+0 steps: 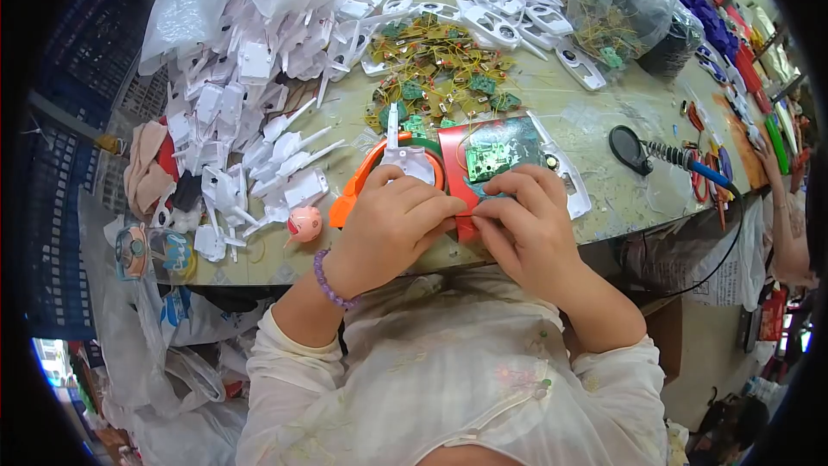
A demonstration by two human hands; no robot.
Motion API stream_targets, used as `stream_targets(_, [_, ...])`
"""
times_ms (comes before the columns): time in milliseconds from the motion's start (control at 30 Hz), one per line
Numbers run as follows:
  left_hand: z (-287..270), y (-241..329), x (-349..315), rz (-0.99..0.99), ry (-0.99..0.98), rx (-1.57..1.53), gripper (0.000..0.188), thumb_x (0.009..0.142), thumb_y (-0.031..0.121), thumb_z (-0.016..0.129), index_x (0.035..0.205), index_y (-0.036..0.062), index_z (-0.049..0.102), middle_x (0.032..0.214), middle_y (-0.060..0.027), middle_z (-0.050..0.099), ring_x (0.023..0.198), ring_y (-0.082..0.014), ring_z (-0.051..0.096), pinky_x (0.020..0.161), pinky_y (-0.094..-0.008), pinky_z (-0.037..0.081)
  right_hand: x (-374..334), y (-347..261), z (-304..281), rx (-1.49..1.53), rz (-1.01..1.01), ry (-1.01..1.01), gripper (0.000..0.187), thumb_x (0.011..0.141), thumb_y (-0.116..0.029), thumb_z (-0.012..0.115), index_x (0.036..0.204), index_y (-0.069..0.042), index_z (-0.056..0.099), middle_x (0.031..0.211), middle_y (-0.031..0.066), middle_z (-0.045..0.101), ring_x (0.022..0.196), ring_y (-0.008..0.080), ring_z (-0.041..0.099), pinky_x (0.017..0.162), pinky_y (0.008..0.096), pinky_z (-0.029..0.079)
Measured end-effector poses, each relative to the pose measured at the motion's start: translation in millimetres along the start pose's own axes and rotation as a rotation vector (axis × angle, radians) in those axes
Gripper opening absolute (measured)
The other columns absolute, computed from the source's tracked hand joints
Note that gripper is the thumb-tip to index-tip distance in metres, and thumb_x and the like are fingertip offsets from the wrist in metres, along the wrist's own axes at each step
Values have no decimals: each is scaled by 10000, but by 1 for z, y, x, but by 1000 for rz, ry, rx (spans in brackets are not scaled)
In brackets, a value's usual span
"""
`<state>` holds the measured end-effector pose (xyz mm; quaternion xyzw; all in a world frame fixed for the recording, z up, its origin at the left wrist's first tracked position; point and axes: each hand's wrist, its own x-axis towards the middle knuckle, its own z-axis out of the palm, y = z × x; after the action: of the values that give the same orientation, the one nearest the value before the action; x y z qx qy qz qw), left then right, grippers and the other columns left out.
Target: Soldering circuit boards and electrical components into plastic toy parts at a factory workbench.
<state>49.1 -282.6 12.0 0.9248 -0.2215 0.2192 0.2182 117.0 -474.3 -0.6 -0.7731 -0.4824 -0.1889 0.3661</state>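
My left hand, with a purple bead bracelet at the wrist, and my right hand meet fingertip to fingertip. Both are closed in a pinch over the lower part of a red sheet. A thin, dark strand seems to run between the fingertips; I cannot make out what it is. Just beyond the right fingers, a green circuit board rests on the red sheet. Above my left hand, a white plastic housing with a stem lies over an orange ring-shaped thing. Another white housing lies beyond my right hand.
Wired circuit boards are heaped ahead, with white plastic parts piled left and far back. A small pink toy stands left. To the right are a soldering iron with a coiled holder, a round black-rimmed piece, and hand tools. Another person's arm shows far right.
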Motion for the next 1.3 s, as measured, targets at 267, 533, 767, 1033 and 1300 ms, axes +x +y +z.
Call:
stream_targets(267, [6,-3,-4,-182,116,-287,173,701,59,697,866,104,673,819,-14,632,760,-187,585,757,-318,396,5,-4,6,-15,37,41,123,729,-88,667,819,-76,584,941,52,561,952,262,510,833,409,369])
stream_targets(533, [12,2,5,-276,188,-361,98,717,100,715,802,82,670,727,-31,626,711,-182,572,765,-308,388,9,-1,1,87,18,45,153,729,-70,673,864,-59,602,955,72,574,938,276,527,810,400,403])
stream_targets(767, [17,-2,7,-388,219,-433,93,694,75,716,769,59,663,716,-40,616,695,-195,561,692,-311,426,21,13,-2,-75,242,88,218,745,-127,685,931,-47,603,934,109,595,870,294,553,732,388,434])
stream_targets(1033, [16,-3,12,-342,153,-285,128,670,62,727,781,58,663,813,-49,621,733,-211,579,691,-331,462,30,18,-8,44,254,-46,363,732,-118,704,1067,-44,586,929,121,623,854,302,585,763,386,452])
stream_targets(1300, [8,0,31,-36,-24,-70,232,645,42,720,849,19,611,1048,-81,615,925,-246,620,757,-338,519,31,25,-13,128,188,-155,486,755,-65,631,1216,-49,478,946,130,613,927,308,561,824,410,404])
